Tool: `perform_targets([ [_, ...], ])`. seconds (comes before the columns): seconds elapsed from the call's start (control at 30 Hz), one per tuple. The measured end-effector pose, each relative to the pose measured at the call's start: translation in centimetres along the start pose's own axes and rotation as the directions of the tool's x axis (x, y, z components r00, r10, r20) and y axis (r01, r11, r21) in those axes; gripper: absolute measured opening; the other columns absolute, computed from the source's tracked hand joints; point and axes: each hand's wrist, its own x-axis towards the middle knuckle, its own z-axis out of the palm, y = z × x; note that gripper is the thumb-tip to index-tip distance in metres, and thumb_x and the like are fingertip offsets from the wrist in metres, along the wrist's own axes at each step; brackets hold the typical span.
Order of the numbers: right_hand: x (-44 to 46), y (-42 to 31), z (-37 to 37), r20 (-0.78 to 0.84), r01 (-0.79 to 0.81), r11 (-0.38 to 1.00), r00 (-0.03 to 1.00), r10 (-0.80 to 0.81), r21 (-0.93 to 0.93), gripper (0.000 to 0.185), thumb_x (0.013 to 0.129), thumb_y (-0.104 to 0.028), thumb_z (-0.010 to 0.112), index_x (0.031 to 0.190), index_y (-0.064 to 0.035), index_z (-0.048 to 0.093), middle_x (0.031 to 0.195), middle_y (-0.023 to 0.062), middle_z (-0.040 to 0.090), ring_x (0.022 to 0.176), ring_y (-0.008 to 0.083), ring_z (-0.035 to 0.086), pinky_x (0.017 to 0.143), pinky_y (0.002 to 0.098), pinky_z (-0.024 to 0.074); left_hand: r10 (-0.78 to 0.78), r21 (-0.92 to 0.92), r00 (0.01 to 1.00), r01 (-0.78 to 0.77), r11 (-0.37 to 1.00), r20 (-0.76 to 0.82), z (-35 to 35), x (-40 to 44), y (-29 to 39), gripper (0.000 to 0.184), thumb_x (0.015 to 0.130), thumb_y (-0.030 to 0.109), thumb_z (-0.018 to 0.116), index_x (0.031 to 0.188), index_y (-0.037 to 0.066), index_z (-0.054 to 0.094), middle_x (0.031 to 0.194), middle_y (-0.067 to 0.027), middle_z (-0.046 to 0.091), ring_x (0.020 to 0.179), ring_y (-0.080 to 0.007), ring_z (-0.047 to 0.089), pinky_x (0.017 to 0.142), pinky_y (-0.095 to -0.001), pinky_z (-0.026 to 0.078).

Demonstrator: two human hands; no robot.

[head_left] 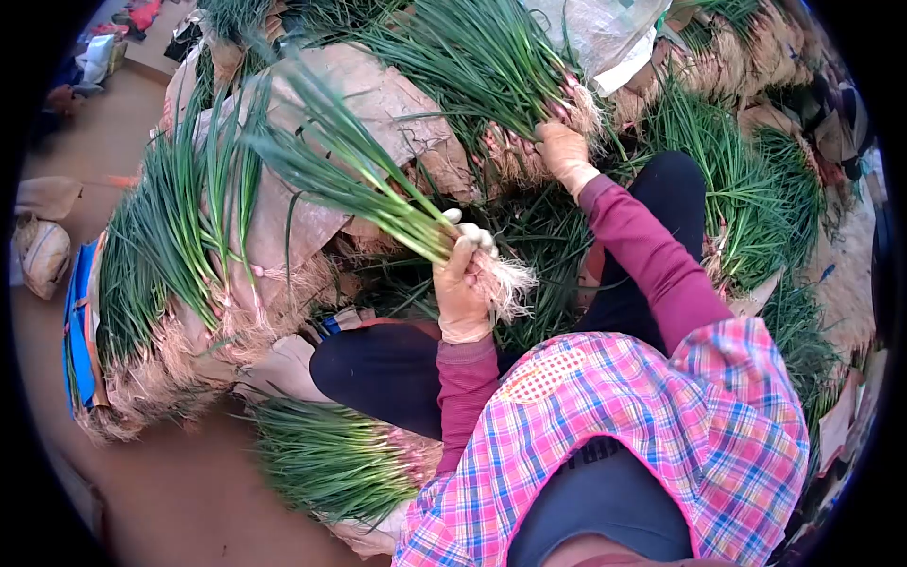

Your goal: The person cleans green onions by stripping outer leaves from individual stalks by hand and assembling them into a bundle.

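1. A translucent plastic bag lies beside the onion pile; its contents are indistinct.
2. Your left hand closes around an onion bunch, above your lap.
3. Its long axis slants: leaves upper-left, roots lower-right.
4. Your right hand touches the pile's root end; I can't tell whether it grips.
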Motion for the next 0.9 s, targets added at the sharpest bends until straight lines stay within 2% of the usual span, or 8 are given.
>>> perform_targets([
  [0.07, 0.6, 0.6, 0.5, 0.055, 0.092, 0.994, 0.994, -0.095, 0.058, 0.026, 0.085, -0.024, 0.07, 0.101, -0.0054, 0.062, 0.093, 0.0084, 0.066, 0.078, 0.0171, 0.065, 0.07, 0.0285, 0.0498, -0.061, 0.052, 0.997, 0.063, 0.997, -0.042, -0.6, 0.3, -0.5, 0.048, 0.089, 0.005, 0.062, 0.133, 0.003, 0.043, 0.089, -0.0053, 0.057, 0.079, -0.0149, 0.055, 0.071, -0.0272, 0.048],
  [0.13, -0.3, -0.3, -1.4, 0.4, -0.359, 0.223, 0.898, -0.185, 0.907, 0.027, 0.086, -0.023, 0.071, 0.105, -0.0066, 0.06, 0.094, 0.0012, 0.065, 0.081, 0.0105, 0.061, 0.07, 0.0243, 0.0476, -0.094, 0.063, 0.984, 0.105, 0.992, -0.153, -1.7, 0.6, -1.5, 0.043, 0.09, 0.004, 0.061, 0.131, 0.004, 0.046, 0.091, -0.005, 0.06, 0.079, -0.0142, 0.058, 0.071, -0.0266, 0.05],
  [0.3, -1.9, 0.9, -4.9, 0.264, -0.294, -0.068, 0.921, -0.287, 0.953, 0.029, 0.084, -0.02, 0.072, 0.107, -0.0058, 0.061, 0.086, 0.0005, 0.064, 0.079, 0.0082, 0.058, 0.074, 0.0243, 0.0467, -0.173, 0.048, 0.955, 0.189, 0.981, -0.241, -3.0, 0.7, -2.2, 0.033, 0.09, 0.003, 0.06, 0.122, 0.004, 0.052, 0.09, -0.0065, 0.062, 0.078, -0.0164, 0.06, 0.074, -0.03, 0.053],
  [0.43, 0.2, 2.6, -3.4, 0.024, -0.051, 0.966, 0.999, 0.046, 0.252, 0.028, 0.08, -0.02, 0.073, 0.105, -0.0126, 0.065, 0.094, 0.0095, 0.067, 0.086, 0.0257, 0.065, 0.078, 0.0377, 0.051, -0.182, 0.05, 0.946, 0.203, 0.978, -0.27, -3.1, 0.7, -2.4, 0.03, 0.09, 0.003, 0.06, 0.12, 0.003, 0.055, 0.09, -0.007, 0.062, 0.078, -0.0168, 0.06, 0.074, -0.0293, 0.053],
  [0.67, -0.4, 1.5, -1.7, -0.111, 0.015, 0.941, 0.994, 0.024, 0.338, 0.024, 0.082, -0.021, 0.072, 0.103, -0.0109, 0.066, 0.085, 0.0063, 0.066, 0.086, 0.0242, 0.066, 0.078, 0.0336, 0.052, -0.155, 0.086, 0.948, 0.185, 0.979, -0.278, -3.8, 1.0, -2.7, 0.03, 0.091, 0.004, 0.061, 0.12, 0.001, 0.054, 0.091, -0.0076, 0.062, 0.078, -0.0169, 0.061, 0.075, -0.0294, 0.054],
  [0.8, 0.4, 3.5, -6.5, 0.386, -0.47, -0.169, 0.844, -0.372, 0.866, 0.028, 0.087, -0.011, 0.068, 0.112, -0.0004, 0.059, 0.101, 0.0068, 0.066, 0.082, 0.0069, 0.062, 0.068, 0.0183, 0.0489, -0.164, 0.096, 0.945, 0.198, 0.975, -0.283, -4.0, 1.2, -3.2, 0.03, 0.09, 0.003, 0.061, 0.119, 0.001, 0.055, 0.089, -0.0071, 0.063, 0.078, -0.0165, 0.061, 0.075, -0.0296, 0.054],
  [0.87, 1.5, 5.2, -7.8, 0.393, -0.265, 0.437, 0.889, -0.234, 0.859, 0.031, 0.093, -0.014, 0.061, 0.12, -0.0008, 0.055, 0.093, 0.0016, 0.064, 0.07, 0.0049, 0.058, 0.057, 0.015, 0.0445, -0.161, 0.093, 0.944, 0.195, 0.976, -0.288, -3.2, 1.4, -3.2, 0.029, 0.09, 0.003, 0.061, 0.118, 0.002, 0.055, 0.089, -0.0068, 0.063, 0.077, -0.0166, 0.061, 0.075, -0.0298, 0.054],
  [0.9, 1.0, 6.0, -9.8, 0.418, -0.32, 0.35, 0.872, -0.254, 0.88, 0.033, 0.094, -0.016, 0.06, 0.122, -0.0013, 0.055, 0.09, 0.0006, 0.064, 0.068, 0.004, 0.057, 0.056, 0.0152, 0.0428, -0.158, 0.104, 0.939, 0.198, 0.975, -0.304, -3.1, 1.4, -3.1, 0.028, 0.09, 0.002, 0.061, 0.117, 0.002, 0.056, 0.089, -0.0066, 0.063, 0.077, -0.0163, 0.061, 0.075, -0.029, 0.054],
])
